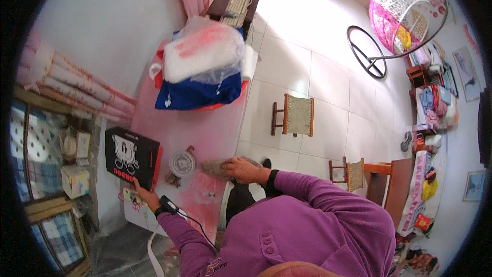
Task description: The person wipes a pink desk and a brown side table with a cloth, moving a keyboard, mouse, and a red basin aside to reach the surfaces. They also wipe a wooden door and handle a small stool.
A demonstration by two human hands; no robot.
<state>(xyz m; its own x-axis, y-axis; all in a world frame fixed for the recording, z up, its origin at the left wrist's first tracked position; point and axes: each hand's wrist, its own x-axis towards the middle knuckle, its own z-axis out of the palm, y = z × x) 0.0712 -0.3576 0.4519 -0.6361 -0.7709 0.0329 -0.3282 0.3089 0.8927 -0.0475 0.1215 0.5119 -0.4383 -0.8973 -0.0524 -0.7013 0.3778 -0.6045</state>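
Observation:
My left hand (146, 197) grips the near lower corner of a black cardboard box (132, 157) with a white drawing and red lettering, at the table's wall side. My right hand (243, 170) holds a grey-brown cloth (215, 169) against the edge of the pink-covered table (184, 129). Between my hands stands a round, clear ribbed dish or lid (182, 164). Small brown objects lie beside it, one like a dried piece (173, 179); I cannot tell what they are.
On the table's far part sit a plastic-wrapped white bundle (203, 52) and blue cloth (196, 94). Beyond is a keyboard (238, 7). Folding stools (299, 116) stand on the tiled floor (269, 96). A hanging wicker chair (399, 15) is far right. A white strap (151, 252) hangs near my left arm.

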